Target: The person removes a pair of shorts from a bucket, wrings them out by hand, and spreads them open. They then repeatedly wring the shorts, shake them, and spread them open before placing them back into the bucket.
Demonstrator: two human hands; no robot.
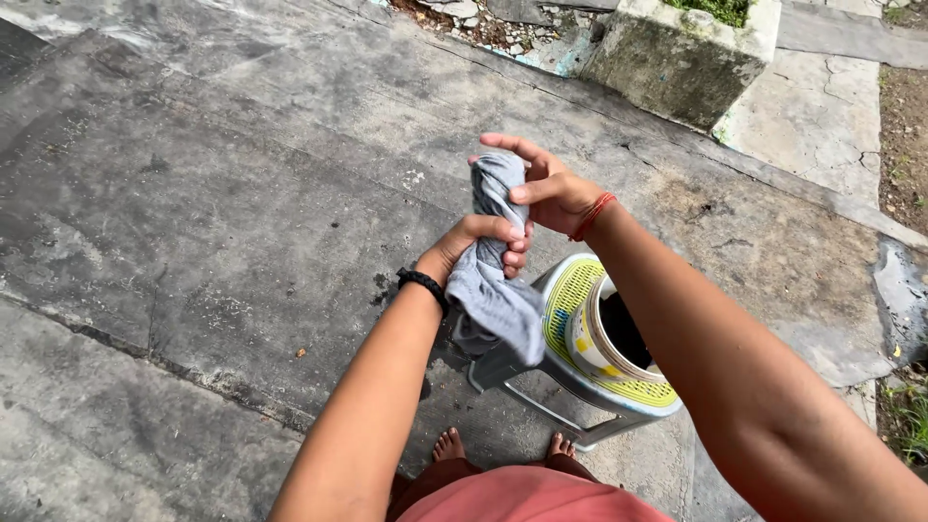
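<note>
Both forearms rise toward twelve o'clock: left hand (pixel 476 244) and right hand (pixel 541 188), each grip tight around a twisted grey cloth (pixel 493 280), seemingly mid-wring; its tail hangs untwisted above the stool (pixel 590 377).

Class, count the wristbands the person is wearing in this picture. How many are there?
2. A black wristband sits on the left wrist, and a red thread band on the right wrist. Both hands grip the grey cloth.

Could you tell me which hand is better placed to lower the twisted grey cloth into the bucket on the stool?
Probably the left hand: its grip wraps the grey cloth mid-length, carrying the hanging part beside the bucket. The right hand only pinches the top end.
</note>
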